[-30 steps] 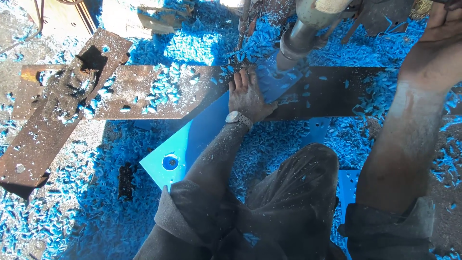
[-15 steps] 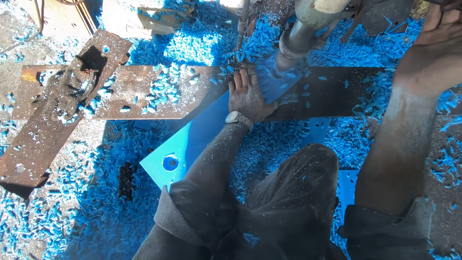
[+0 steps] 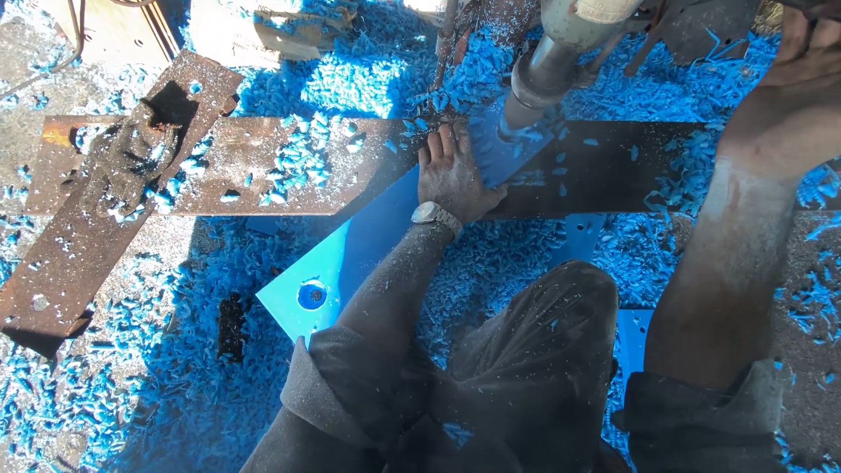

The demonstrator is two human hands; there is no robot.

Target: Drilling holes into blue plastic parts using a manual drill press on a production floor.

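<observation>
My left hand (image 3: 451,173) lies flat, fingers spread, pressing on a long blue plastic strip (image 3: 359,250) that has a round hole near its close end. The strip rests across a rusty steel bar (image 3: 263,166). Just right of the hand, a grey metal drill spindle (image 3: 547,66) comes down onto the strip's far end. My right hand (image 3: 802,66) is raised at the top right edge, fingers curled around something that the frame cuts off. A watch sits on my left wrist.
Blue plastic shavings (image 3: 368,83) cover the ground and the rusty crossed bars (image 3: 96,210). A dark steel plate (image 3: 604,166) extends right under the drill. My knee (image 3: 543,350) is at the bottom centre. Another blue piece (image 3: 632,337) lies beside it.
My right hand has risen a little toward the top right corner. The left hand and the blue strip have stayed in place.
</observation>
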